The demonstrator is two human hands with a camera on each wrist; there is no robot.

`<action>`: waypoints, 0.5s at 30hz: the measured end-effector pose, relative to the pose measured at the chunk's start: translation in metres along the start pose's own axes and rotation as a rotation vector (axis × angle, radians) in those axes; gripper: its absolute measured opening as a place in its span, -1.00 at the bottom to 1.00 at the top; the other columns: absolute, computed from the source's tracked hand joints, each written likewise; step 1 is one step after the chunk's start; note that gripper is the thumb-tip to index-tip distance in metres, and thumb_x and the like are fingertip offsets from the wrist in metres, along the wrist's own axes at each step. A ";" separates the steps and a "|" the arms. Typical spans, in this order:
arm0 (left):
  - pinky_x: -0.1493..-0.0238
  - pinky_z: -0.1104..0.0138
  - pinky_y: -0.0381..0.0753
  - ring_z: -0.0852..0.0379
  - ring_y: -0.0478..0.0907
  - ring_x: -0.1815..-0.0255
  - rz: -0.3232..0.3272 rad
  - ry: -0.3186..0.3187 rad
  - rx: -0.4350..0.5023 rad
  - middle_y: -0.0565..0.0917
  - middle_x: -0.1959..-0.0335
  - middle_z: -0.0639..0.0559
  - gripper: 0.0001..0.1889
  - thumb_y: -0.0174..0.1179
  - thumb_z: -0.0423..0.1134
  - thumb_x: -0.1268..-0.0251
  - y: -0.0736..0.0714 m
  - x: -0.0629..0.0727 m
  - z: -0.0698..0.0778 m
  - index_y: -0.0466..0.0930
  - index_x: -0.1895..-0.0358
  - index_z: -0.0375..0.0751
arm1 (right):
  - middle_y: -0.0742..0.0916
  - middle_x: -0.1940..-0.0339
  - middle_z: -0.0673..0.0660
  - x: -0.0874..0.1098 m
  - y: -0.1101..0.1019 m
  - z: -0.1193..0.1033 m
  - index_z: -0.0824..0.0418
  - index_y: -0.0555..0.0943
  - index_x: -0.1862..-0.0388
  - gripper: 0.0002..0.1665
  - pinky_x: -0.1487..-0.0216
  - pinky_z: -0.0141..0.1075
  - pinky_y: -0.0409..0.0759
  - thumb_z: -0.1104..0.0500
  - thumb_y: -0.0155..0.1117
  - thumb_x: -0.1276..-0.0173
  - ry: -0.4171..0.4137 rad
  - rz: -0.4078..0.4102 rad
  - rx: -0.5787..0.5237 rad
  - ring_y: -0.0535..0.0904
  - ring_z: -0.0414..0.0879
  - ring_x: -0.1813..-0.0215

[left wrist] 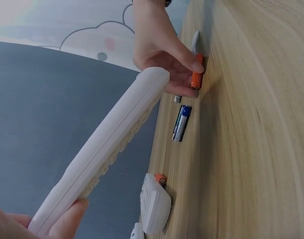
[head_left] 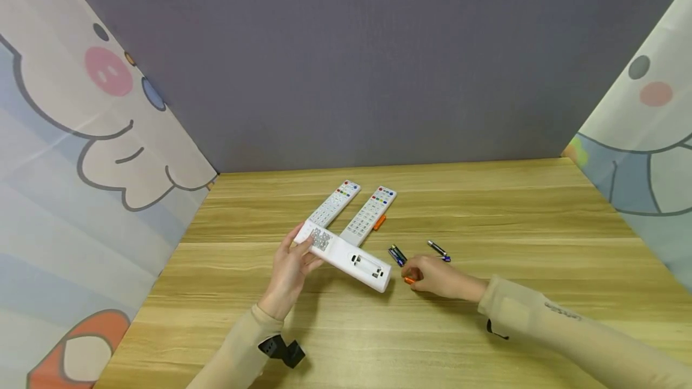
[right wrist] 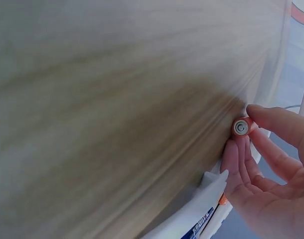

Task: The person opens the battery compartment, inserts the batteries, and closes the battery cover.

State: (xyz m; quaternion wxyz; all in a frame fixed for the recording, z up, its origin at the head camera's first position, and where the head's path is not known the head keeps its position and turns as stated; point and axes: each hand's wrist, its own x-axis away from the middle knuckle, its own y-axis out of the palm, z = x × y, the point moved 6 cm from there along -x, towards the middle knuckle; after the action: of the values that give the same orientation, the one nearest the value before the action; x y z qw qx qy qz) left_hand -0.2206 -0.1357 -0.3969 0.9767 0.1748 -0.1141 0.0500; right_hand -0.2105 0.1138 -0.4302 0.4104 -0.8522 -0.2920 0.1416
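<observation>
My left hand (head_left: 289, 269) grips a white remote control (head_left: 346, 260) at one end, with its back turned up. The uncovered battery compartment (head_left: 367, 265) shows at the far end, with no battery in it. My right hand (head_left: 440, 275) pinches an orange battery (left wrist: 197, 74) between thumb and fingers, close to the tabletop. In the right wrist view that battery's round end (right wrist: 240, 127) faces the camera. Just beyond the right hand lie a pair of dark blue batteries (head_left: 397, 255). Another battery (head_left: 437, 248) lies behind the knuckles, beside a partly hidden blue one (head_left: 446, 259).
Two more white remotes, a left one (head_left: 335, 204) and a right one (head_left: 372, 212), lie buttons up behind the held remote, which overlaps their near ends. An orange battery (head_left: 379, 223) touches the right one's side. A grey panel (head_left: 378, 77) borders the wooden table (head_left: 513, 209) at the back.
</observation>
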 end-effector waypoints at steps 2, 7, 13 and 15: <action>0.33 0.35 0.65 0.11 0.60 0.36 0.003 -0.001 0.000 0.41 0.01 -0.21 -0.49 -0.13 -0.48 -0.26 0.000 0.000 -0.001 0.09 -0.29 -0.20 | 0.55 0.51 -0.04 -0.001 0.001 0.000 0.29 0.59 0.33 -0.79 0.50 -0.48 0.43 0.39 0.31 0.02 0.001 -0.002 -0.003 0.38 -0.30 0.45; 0.31 0.32 0.65 0.11 0.60 0.38 0.012 0.002 0.002 0.43 0.03 -0.20 -0.49 -0.13 -0.49 -0.25 -0.001 0.000 -0.003 0.08 -0.29 -0.23 | 0.55 0.52 -0.05 -0.001 0.002 -0.001 0.27 0.59 0.36 -0.81 0.51 -0.48 0.43 0.40 0.30 0.02 -0.003 0.002 -0.006 0.38 -0.31 0.46; 0.31 0.31 0.65 0.12 0.60 0.40 0.016 0.002 0.007 0.46 0.08 -0.16 -0.49 -0.12 -0.48 -0.25 -0.002 -0.001 -0.004 0.09 -0.29 -0.23 | 0.54 0.53 -0.05 0.001 0.000 -0.002 0.29 0.59 0.32 -0.78 0.52 -0.49 0.43 0.42 0.26 0.03 0.000 0.016 -0.034 0.38 -0.32 0.47; 0.31 0.31 0.65 0.12 0.60 0.41 0.015 0.001 0.009 0.46 0.09 -0.15 -0.49 -0.12 -0.49 -0.25 -0.002 -0.001 -0.004 0.09 -0.28 -0.24 | 0.54 0.53 -0.05 0.002 -0.002 -0.003 0.30 0.58 0.31 -0.77 0.53 -0.49 0.43 0.43 0.24 0.03 -0.001 0.024 -0.057 0.37 -0.32 0.48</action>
State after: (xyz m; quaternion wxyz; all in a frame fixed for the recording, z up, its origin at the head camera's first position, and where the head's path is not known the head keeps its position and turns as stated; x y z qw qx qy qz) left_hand -0.2206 -0.1359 -0.4017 0.9756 0.1783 -0.1146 0.0577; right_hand -0.2080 0.1145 -0.4274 0.3842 -0.8668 -0.2860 0.1386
